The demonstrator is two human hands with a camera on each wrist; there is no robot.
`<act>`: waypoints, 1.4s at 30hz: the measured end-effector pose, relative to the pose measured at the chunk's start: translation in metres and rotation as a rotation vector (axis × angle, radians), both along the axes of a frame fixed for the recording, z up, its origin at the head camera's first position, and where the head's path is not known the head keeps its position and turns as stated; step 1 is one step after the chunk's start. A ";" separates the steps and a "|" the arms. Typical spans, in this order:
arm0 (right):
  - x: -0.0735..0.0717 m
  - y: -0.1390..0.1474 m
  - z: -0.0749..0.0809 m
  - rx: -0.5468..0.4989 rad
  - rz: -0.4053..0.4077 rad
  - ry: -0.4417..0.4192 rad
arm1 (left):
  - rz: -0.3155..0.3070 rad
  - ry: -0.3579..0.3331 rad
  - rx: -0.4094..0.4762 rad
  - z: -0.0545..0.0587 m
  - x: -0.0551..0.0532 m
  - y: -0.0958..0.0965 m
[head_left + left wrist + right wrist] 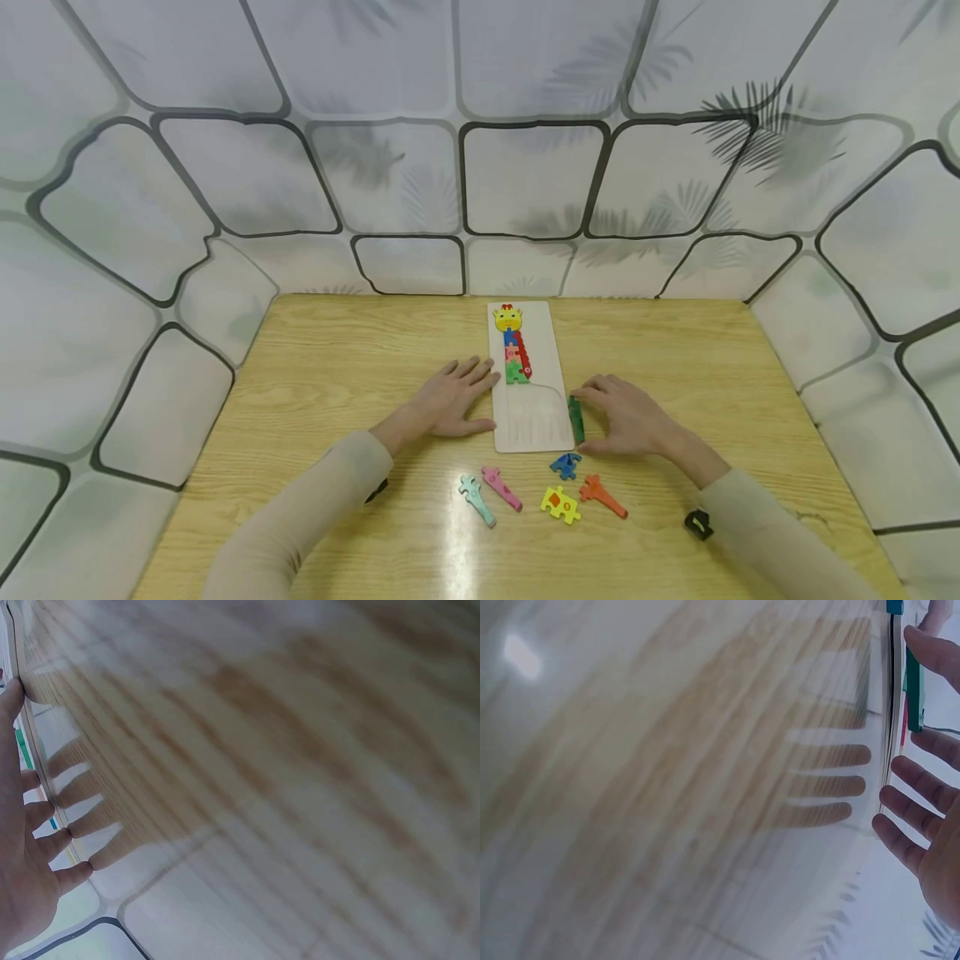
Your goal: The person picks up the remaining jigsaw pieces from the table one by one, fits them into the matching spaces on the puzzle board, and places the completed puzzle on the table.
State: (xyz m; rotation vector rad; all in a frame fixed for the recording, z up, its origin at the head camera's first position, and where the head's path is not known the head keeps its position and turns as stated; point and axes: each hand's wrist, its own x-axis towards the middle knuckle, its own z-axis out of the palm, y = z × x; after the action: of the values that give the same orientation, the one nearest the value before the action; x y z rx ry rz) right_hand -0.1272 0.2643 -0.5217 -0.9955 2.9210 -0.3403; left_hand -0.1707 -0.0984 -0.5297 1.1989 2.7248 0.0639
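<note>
In the head view, a board (542,346) lies on the desk (337,350), with a yellow giraffe head (507,320), a red strip (523,357) and a stack of blue, pink and green neck pieces (512,354) set in its upper part. The left hand (453,398) is spread, fingertips at the board's left edge. The right hand (628,417) pinches a green piece (576,419) between thumb and finger, just beside the board's lower right edge. Nearer the person lie a mint piece (477,500), a pink piece (502,488), a blue piece (566,466), a yellow piece (561,504) and an orange piece (602,497). In the left wrist view, the left hand's fingers are parted, thumb against the board's side. In the right wrist view, the green piece stands between thumb and index finger, the other three fingers extended.
</note>
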 end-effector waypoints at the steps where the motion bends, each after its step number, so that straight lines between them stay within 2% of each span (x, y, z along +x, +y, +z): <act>1: 0.000 -0.001 0.000 0.000 -0.002 -0.008 | -0.001 -0.003 0.001 0.000 0.000 0.000; 7: -0.001 -0.006 0.001 0.010 -0.024 -0.047 | -0.004 -0.007 -0.002 0.002 0.001 0.000; 16: -0.005 -0.014 0.004 0.010 -0.012 -0.032 | -0.002 -0.011 -0.006 0.003 0.001 0.000; 24: -0.008 -0.017 -0.001 0.020 0.002 -0.022 | -0.004 -0.022 -0.005 0.004 0.001 0.000; 32: -0.010 -0.020 -0.002 0.040 -0.020 -0.072 | -0.002 -0.022 -0.006 0.005 0.002 0.000; 42: -0.011 -0.024 0.002 0.054 -0.014 -0.085 | -0.003 -0.012 -0.003 0.002 0.001 0.000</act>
State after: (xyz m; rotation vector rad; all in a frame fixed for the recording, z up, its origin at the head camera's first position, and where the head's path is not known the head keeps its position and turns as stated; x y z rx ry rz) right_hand -0.1380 0.2405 -0.5193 -0.9293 2.8463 -0.2951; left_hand -0.1697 -0.0982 -0.5277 1.1980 2.7118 0.0671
